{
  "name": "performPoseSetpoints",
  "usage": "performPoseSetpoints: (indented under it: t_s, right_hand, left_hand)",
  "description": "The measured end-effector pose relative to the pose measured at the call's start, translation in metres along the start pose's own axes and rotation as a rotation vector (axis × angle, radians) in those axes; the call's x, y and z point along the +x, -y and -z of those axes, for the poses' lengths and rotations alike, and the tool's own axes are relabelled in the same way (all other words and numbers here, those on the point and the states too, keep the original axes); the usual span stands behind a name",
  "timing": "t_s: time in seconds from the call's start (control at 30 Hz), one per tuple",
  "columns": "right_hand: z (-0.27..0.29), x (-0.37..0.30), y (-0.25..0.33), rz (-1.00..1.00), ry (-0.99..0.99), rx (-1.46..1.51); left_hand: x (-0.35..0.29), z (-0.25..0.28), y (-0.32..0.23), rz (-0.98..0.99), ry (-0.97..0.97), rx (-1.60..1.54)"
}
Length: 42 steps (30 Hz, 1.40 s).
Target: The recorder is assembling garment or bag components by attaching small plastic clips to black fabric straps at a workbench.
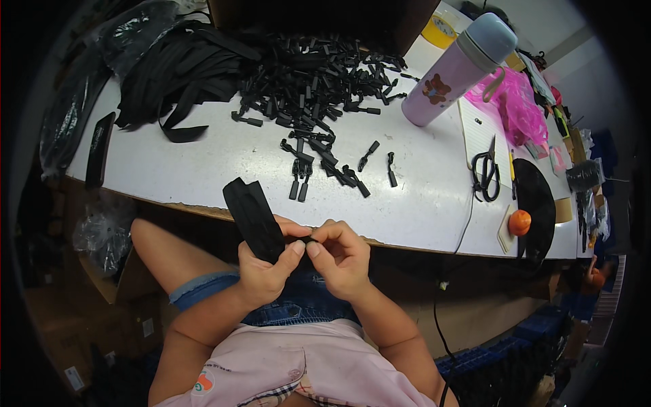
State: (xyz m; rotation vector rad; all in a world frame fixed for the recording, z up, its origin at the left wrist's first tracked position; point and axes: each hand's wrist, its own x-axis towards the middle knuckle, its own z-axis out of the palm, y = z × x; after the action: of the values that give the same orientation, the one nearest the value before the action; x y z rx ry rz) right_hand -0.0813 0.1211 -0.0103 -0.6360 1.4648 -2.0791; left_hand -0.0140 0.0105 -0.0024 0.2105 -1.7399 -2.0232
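Observation:
In front of the table's near edge, my left hand (264, 277) is closed round a folded bundle of black zipper tape (252, 216), which sticks up past the fingers. My right hand (344, 261) is closed beside it, thumb and forefinger pinched on a small dark piece where the fingertips of both hands almost meet. Whether that piece is a tape end or a slider cannot be made out. Beyond my hands, loose black zipper sliders with long pulls (298, 178) trail from a large heap of zipper sliders (305, 85).
Black zipper tapes (186, 71) lie piled at the far left, near a flat black bar (100, 149). A lilac bottle (447, 78) stands at the right. Near it are black-handled scissors (485, 178), a notebook (478, 132), a pink bag (517, 102) and an orange fruit (519, 222).

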Motion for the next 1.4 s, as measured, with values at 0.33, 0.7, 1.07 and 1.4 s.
performPoseSetpoints:
  t_s: [0.33,0.7,1.07,1.4]
  right_hand:
    - [0.011,0.000,-0.001,-0.064,0.143,0.024]
    - [0.011,0.009,0.013,0.115,0.146,-0.337]
    - [-0.013,0.017,0.015,0.671,0.024,-0.831]
    - [-0.005,0.010,0.008,0.395,0.223,-0.507]
  left_hand:
    - [0.004,0.011,-0.005,0.000,0.161,0.028]
    - [0.003,0.011,-0.008,0.136,0.098,-0.006]
    - [0.009,0.019,-0.006,0.186,0.290,-0.034]
    - [-0.001,0.025,-0.003,0.301,0.208,-0.099]
